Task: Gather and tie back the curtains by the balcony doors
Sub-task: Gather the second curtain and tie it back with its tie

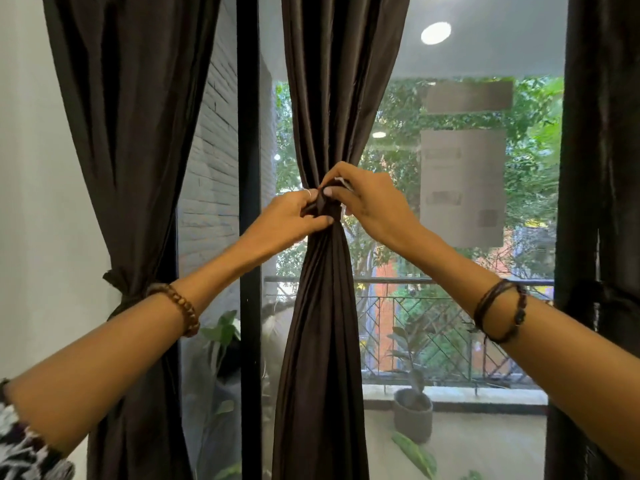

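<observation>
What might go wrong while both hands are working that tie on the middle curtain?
The left hand and right hand pinch the tie around the middle curtain. If either lets go before the knot seems snug, the gathered folds could spread. Pulling hard downward may strain the fabric above.

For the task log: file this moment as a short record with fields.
middle curtain: gathered, cinched at the tie
tie: dark band round middle curtain
left hand: grips tie
right hand: pinches tie from above
left curtain: already tied back
right curtain: hangs at frame edge
outside: balcony railing, potted plant
</observation>
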